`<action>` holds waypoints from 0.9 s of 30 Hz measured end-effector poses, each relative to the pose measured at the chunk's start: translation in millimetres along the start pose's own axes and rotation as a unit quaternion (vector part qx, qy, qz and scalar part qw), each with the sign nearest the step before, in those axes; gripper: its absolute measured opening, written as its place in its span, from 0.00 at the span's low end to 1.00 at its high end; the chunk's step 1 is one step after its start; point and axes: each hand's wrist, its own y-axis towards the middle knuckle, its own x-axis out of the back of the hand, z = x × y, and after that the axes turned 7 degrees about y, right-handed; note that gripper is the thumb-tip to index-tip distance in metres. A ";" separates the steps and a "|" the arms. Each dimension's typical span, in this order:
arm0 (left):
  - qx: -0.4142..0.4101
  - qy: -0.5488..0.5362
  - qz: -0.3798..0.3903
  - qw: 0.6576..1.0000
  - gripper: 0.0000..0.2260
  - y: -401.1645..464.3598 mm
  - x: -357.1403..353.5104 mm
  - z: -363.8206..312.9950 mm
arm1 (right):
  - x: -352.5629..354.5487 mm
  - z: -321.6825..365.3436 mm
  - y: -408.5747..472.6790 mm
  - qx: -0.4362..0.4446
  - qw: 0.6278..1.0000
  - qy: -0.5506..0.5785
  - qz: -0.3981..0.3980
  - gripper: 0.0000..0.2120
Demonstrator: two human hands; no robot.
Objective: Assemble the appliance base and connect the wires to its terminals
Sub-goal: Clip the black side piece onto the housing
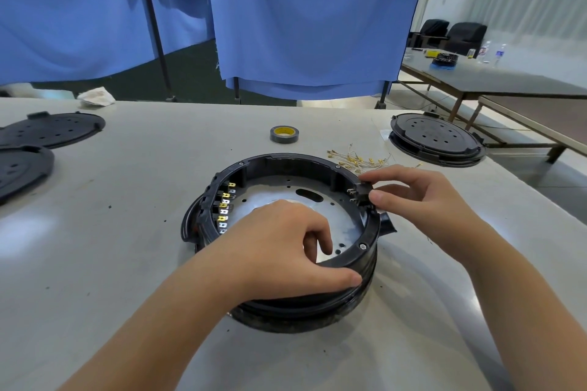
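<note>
A ring-shaped appliance base (287, 219) of matt black plastic sits at centre, its floor bare shiny metal (brass-coloured terminals (226, 206) gleam at its left wall). The desk (127, 247) is smooth, pale and faintly glossy. Soft blue cloth curtains (286, 16) hang along the top.

I log the round plastic appliance base (286, 225) as black, its inner metal floor pale silver-grey. Terminals (226, 206) on its left wall: alternating gold and silver. Loose wires (359, 159): yellowish with gold ends. Tape roll (285, 134): grey, yellow core. Perforated round lids (436, 133): black. Counter (127, 200): off-white, dark-specked. Hanging cloth (301, 16): blue.
</note>
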 end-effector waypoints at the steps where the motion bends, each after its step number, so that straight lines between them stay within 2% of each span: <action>1: 0.000 -0.001 0.000 1.000 0.17 0.1 0.1 0.1 | 0.0 -0.1 0.3 0.000 1.000 -0.001 0.000 0.12; 7: -0.017 -0.028 0.025 0.999 0.17 -0.2 3.7 -0.8 | 0.3 -1.8 1.2 0.001 1.000 -0.005 0.005 0.12; 11: -0.029 -0.112 0.111 0.987 0.13 -1.1 10.2 1.5 | 0.8 -2.3 1.5 0.014 0.999 -0.001 0.031 0.13; 15: -0.019 -0.135 0.211 0.968 0.17 1.5 21.7 8.7 | -0.3 -2.6 2.4 0.006 0.999 0.007 0.041 0.10; 17: -0.013 -0.141 0.236 0.961 0.18 8.2 28.7 7.4 | 0.4 -2.8 3.0 0.006 0.999 0.008 0.044 0.10; 20: 0.018 -0.141 0.179 0.974 0.14 33.7 29.7 0.0 | 1.3 -1.7 2.2 0.009 0.999 0.017 0.042 0.11; 22: 0.085 -0.177 0.122 0.973 0.12 54.4 24.7 -4.9 | 1.7 -1.1 1.3 0.011 0.999 0.026 0.041 0.11; 25: 0.178 -0.276 0.127 0.936 0.13 73.1 20.7 -10.0 | 3.1 -1.6 0.7 0.004 0.998 0.043 0.045 0.11; 27: 0.200 -0.321 0.148 0.914 0.15 76.3 19.0 -9.0 | 4.1 -2.4 1.5 0.000 0.998 0.046 0.048 0.11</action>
